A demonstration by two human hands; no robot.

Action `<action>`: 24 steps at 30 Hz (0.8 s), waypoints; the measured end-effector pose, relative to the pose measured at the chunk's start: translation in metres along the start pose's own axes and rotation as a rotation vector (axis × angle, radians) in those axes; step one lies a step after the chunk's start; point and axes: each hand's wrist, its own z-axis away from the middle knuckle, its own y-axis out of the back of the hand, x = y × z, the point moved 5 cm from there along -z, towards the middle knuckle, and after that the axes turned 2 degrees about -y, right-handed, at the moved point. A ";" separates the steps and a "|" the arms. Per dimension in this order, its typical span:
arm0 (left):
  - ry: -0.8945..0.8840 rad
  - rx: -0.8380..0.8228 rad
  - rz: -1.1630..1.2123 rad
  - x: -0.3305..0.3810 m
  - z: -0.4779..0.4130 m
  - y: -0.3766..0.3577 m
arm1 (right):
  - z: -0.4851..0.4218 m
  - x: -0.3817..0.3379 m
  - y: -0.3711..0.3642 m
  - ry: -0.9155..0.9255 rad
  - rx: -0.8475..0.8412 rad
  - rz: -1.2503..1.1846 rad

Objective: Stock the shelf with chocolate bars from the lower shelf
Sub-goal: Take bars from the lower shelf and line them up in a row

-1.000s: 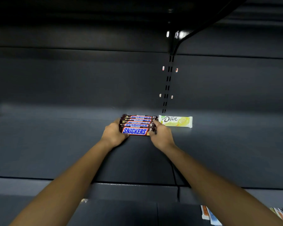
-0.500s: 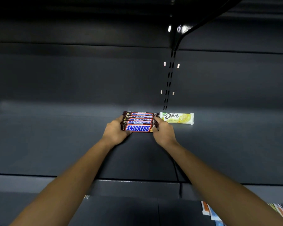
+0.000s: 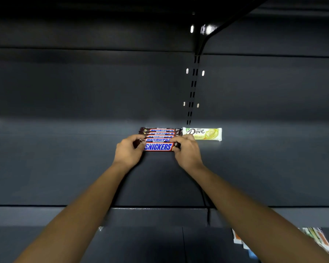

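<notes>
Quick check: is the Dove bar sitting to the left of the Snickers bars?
No, the Dove bar lies to the right of the Snickers bars, its near end close beside theirs.

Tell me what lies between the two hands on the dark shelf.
In the head view, a row of brown-wrapped Snickers chocolate bars lies between the left hand and right hand, whose fingers grip the front bars' ends.

The Snickers bars (image 3: 159,147) wear dark brown wrappers with blue lettering on white, edged in red, the Dove bar (image 3: 202,133) just right of them is pale cream-yellow with brown script, the shelf (image 3: 65,168) is matte dark grey, and the blurred packets (image 3: 321,240) at the near right show orange, white, blue and green.
</notes>
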 end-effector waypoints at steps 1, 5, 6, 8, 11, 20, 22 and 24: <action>-0.009 0.005 -0.001 0.000 0.001 0.000 | 0.000 0.000 0.000 0.002 0.002 0.002; -0.037 0.041 -0.015 0.002 0.001 0.002 | 0.000 -0.001 0.000 -0.007 -0.007 0.011; -0.044 0.043 -0.019 0.003 0.002 0.002 | 0.000 -0.001 0.001 -0.011 -0.009 0.013; -0.060 0.044 -0.026 0.005 0.002 0.001 | 0.000 0.000 0.001 -0.024 -0.019 0.015; -0.082 0.042 -0.086 0.006 0.000 0.000 | 0.000 0.000 0.003 -0.041 -0.042 0.013; -0.321 0.049 -0.385 0.047 0.019 -0.025 | 0.019 0.019 0.038 -0.060 -0.057 0.116; -0.370 0.103 -0.502 0.065 0.029 -0.036 | 0.024 0.027 0.051 -0.073 -0.079 0.149; -0.403 0.115 -0.516 0.083 0.038 -0.050 | 0.030 0.037 0.067 -0.077 -0.095 0.172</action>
